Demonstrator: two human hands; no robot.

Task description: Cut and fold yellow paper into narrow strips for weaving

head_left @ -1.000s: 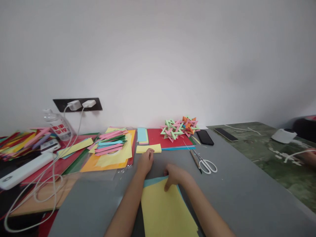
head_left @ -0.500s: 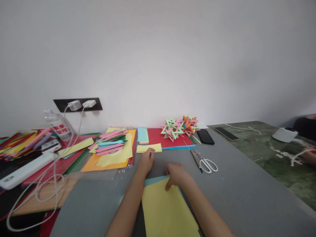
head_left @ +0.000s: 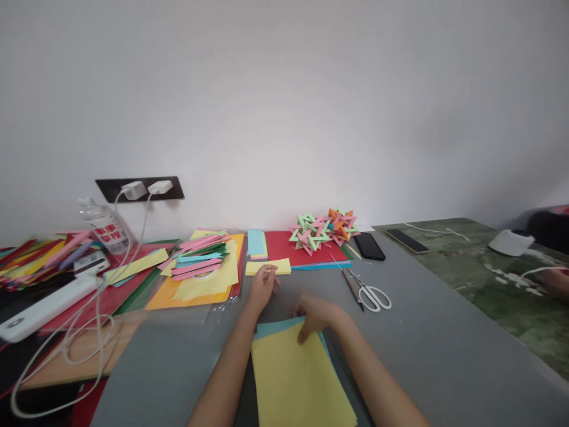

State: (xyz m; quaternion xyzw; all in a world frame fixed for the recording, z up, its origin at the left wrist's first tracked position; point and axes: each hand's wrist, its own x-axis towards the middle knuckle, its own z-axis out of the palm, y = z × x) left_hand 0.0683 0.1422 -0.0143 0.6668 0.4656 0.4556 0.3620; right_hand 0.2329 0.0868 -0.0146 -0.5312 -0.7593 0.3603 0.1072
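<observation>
A yellow sheet of paper [head_left: 302, 373] lies in front of me, with a light blue sheet [head_left: 275, 327] showing past its far and right edges. My right hand [head_left: 315, 314] has its thumb on the yellow sheet near the far edge, with the fingers bent over beyond that edge, partly blurred. Loosely curled, with fingers a little apart, my left hand [head_left: 263, 289] is at the near edge of a small stack of yellow paper strips [head_left: 280, 265]; it seems to hold nothing.
White-handled scissors [head_left: 376, 298] and a craft knife [head_left: 353, 289] lie to the right. Behind are folded paper stars [head_left: 311, 233], red paper [head_left: 278, 244] and a black phone [head_left: 370, 246]. Coloured strips [head_left: 200, 261], a bottle [head_left: 106, 228] and white cables [head_left: 104, 332] occupy the left. Another person's hand [head_left: 558, 281] shows at far right.
The yellow and blue sheets have shifted slightly left, with my right hand moving along. My left hand has moved a little left and its fingers have loosened.
</observation>
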